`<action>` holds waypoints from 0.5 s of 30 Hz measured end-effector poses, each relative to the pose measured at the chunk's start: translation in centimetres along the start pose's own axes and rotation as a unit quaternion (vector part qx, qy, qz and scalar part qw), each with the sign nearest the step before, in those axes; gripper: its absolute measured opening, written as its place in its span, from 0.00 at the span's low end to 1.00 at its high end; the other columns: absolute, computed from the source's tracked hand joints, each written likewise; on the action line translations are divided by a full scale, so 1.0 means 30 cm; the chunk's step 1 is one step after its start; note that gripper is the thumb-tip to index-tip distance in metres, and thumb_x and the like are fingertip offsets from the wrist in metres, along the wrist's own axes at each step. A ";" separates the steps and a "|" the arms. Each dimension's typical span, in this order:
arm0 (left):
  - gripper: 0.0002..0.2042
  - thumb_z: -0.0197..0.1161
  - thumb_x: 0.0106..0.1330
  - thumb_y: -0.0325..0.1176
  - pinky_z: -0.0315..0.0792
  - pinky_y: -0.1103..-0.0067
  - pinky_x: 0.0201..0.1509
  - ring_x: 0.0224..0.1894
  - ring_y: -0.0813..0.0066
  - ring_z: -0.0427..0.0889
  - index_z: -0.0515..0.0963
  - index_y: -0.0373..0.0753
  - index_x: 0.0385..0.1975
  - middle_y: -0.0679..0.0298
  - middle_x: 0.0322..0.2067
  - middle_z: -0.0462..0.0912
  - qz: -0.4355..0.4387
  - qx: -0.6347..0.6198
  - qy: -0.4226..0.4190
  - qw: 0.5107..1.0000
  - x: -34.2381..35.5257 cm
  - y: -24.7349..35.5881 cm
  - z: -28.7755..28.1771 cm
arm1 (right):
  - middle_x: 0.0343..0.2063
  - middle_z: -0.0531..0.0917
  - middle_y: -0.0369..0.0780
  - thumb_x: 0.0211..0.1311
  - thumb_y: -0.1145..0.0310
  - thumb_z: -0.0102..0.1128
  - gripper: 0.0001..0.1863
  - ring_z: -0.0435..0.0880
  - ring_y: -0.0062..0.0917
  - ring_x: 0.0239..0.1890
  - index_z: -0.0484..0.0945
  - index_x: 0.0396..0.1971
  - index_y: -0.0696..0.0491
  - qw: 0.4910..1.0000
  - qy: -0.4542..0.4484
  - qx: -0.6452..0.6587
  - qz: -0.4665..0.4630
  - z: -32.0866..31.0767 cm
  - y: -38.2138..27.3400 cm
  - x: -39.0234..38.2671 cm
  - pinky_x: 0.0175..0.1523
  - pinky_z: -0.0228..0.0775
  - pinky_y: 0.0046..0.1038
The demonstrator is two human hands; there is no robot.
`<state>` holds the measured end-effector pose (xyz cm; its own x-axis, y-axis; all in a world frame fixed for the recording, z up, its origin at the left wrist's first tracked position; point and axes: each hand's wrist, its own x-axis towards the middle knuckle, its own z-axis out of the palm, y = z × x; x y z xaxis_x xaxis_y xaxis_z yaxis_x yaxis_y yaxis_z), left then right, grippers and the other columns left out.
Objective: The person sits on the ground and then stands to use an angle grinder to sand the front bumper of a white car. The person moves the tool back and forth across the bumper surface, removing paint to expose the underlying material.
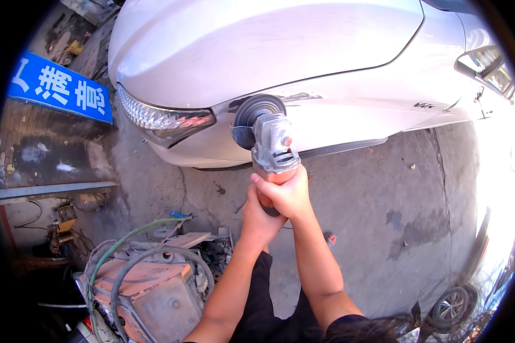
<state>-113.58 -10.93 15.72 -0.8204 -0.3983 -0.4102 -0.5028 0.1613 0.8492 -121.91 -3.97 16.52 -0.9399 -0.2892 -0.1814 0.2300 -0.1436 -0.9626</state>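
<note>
Both hands grip an angle grinder [272, 137] with a grey, worn head and an orange body, held out in front of me. My right hand [289, 194] wraps round the body just behind the head. Lower on the same body, my left hand [260, 224] is closed, partly overlapped by the right. The grinder's dark round disc [260, 108] is over the front fender of a silver-white car [337, 108], beside the headlight [154, 121]. Whether disc and paint touch, I cannot tell. A dark, shiny patch [303, 96] shows on the fender by the disc.
At the lower left stands an orange-and-grey machine [154, 291] draped with hoses, a green hose [117, 246] among them. A blue sign [60, 86] leans at the far left. Cracked concrete floor [377, 194] spreads below the car; a loose wheel [451, 306] is at the lower right.
</note>
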 end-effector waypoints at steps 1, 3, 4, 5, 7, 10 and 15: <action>0.45 0.81 0.48 0.36 0.75 0.65 0.61 0.60 0.53 0.82 0.62 0.36 0.67 0.47 0.58 0.81 0.003 0.004 -0.002 1.000 0.001 0.003 0.004 | 0.36 0.87 0.36 0.51 0.74 0.76 0.18 0.83 0.17 0.38 0.82 0.42 0.59 1.000 0.002 0.027 -0.001 -0.012 -0.011 0.001 0.45 0.77 0.26; 0.45 0.81 0.49 0.36 0.76 0.65 0.60 0.60 0.53 0.83 0.62 0.35 0.66 0.47 0.58 0.81 0.016 0.013 -0.010 1.000 0.014 0.002 0.012 | 0.38 0.87 0.37 0.51 0.74 0.76 0.19 0.82 0.17 0.38 0.81 0.43 0.59 0.999 0.005 0.036 0.013 -0.025 -0.012 0.005 0.46 0.77 0.26; 0.44 0.81 0.49 0.37 0.76 0.65 0.60 0.59 0.52 0.83 0.62 0.35 0.66 0.47 0.57 0.82 0.026 0.010 -0.008 1.000 0.017 -0.005 0.017 | 0.38 0.87 0.37 0.51 0.74 0.76 0.19 0.83 0.17 0.38 0.81 0.43 0.59 1.000 0.003 0.011 0.005 -0.021 -0.012 0.003 0.46 0.77 0.26; 0.43 0.81 0.49 0.37 0.77 0.64 0.59 0.58 0.51 0.84 0.63 0.35 0.64 0.46 0.55 0.83 0.046 -0.010 0.003 0.999 0.020 -0.033 0.029 | 0.38 0.87 0.37 0.51 0.74 0.76 0.19 0.83 0.17 0.38 0.81 0.43 0.59 1.000 0.001 -0.014 -0.003 -0.011 -0.013 0.002 0.46 0.78 0.26; 0.43 0.81 0.50 0.37 0.77 0.65 0.59 0.58 0.52 0.84 0.62 0.35 0.65 0.47 0.55 0.82 0.056 -0.018 0.008 0.998 0.024 -0.040 0.040 | 0.38 0.87 0.36 0.51 0.73 0.77 0.19 0.83 0.18 0.39 0.81 0.43 0.59 0.999 0.003 -0.044 -0.016 -0.010 -0.020 0.004 0.47 0.78 0.27; 0.41 0.79 0.51 0.34 0.76 0.67 0.58 0.58 0.60 0.82 0.63 0.34 0.65 0.51 0.56 0.81 0.019 0.018 -0.010 1.000 0.007 0.023 0.030 | 0.38 0.87 0.36 0.50 0.72 0.77 0.20 0.83 0.19 0.40 0.81 0.43 0.60 1.000 0.007 0.023 0.007 -0.041 -0.041 0.005 0.50 0.77 0.27; 0.48 0.82 0.49 0.37 0.76 0.65 0.61 0.60 0.51 0.82 0.59 0.36 0.69 0.47 0.57 0.81 0.072 -0.027 0.009 0.997 0.020 -0.023 0.065 | 0.42 0.87 0.39 0.49 0.71 0.78 0.25 0.83 0.21 0.44 0.79 0.48 0.60 0.997 -0.023 -0.074 0.030 -0.031 -0.079 0.002 0.54 0.76 0.29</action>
<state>-114.25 -9.54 14.23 -0.8776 -0.3915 -0.2767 -0.3643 0.1692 0.9158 -122.76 -2.77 18.61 -0.9122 -0.3366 -0.2337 0.2429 0.0150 -0.9699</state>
